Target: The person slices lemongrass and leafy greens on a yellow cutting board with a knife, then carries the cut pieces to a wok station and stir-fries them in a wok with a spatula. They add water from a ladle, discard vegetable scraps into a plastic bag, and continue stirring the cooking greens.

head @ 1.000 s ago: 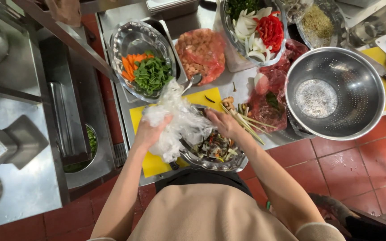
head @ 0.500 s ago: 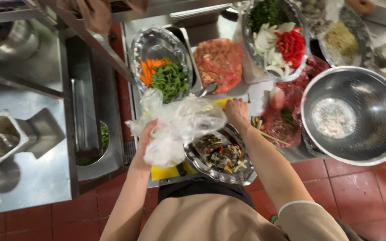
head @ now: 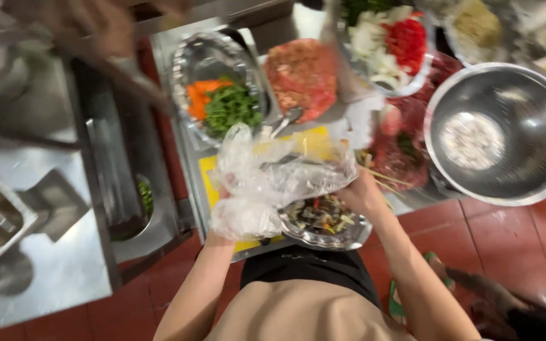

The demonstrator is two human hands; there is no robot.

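Note:
A crumpled clear plastic bag (head: 282, 170) is stretched between my two hands above a yellow cutting board (head: 211, 173). My left hand (head: 241, 218) is wrapped inside the plastic at its lower left end. At the bag's right edge, my right hand (head: 361, 192) grips it. Just below the bag sits a shallow metal dish (head: 323, 224) holding a dark chopped mix. The picture is blurred by motion.
A large steel bowl (head: 503, 132) with white grains stands at the right. Behind are a dish of carrot and greens (head: 222, 101), raw minced meat (head: 301, 76), a bowl of onion and red chilli (head: 387, 41), and red meat with skewers (head: 399, 155). A steel counter (head: 52, 271) is left.
The bag has been pulled wider and lower between my hands, and my left hand has gone further inside it. The camera has swung, shifting the table rightwards in view.

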